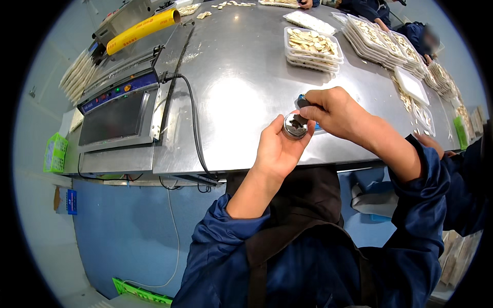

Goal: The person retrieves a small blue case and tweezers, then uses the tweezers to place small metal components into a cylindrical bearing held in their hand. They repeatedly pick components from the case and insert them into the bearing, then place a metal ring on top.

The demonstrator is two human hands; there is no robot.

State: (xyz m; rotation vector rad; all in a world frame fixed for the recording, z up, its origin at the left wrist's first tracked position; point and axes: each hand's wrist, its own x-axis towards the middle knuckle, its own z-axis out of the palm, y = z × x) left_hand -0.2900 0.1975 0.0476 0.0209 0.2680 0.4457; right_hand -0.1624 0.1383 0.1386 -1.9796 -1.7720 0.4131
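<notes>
My left hand (279, 147) is raised above the near edge of the steel table (231, 113), its fingers wrapped round a small round metal piece (295, 127). The piece has a shiny rim and a dark, uneven hollow facing up. Just to the right of it, my right hand (339, 114) pinches a small dark object with a blue end (303, 101); my fingers cover much of it, so its kind is unclear. The two hands nearly touch at the round piece. Something blue shows partly behind the right fingers.
A sealing machine (113, 120) stands at left, its black cable (195, 118) hanging over the table edge. Behind it lies a yellow tube (144, 32). Clear trays of pale slices (313, 43) are stacked at back right. Other people work at the far and right sides.
</notes>
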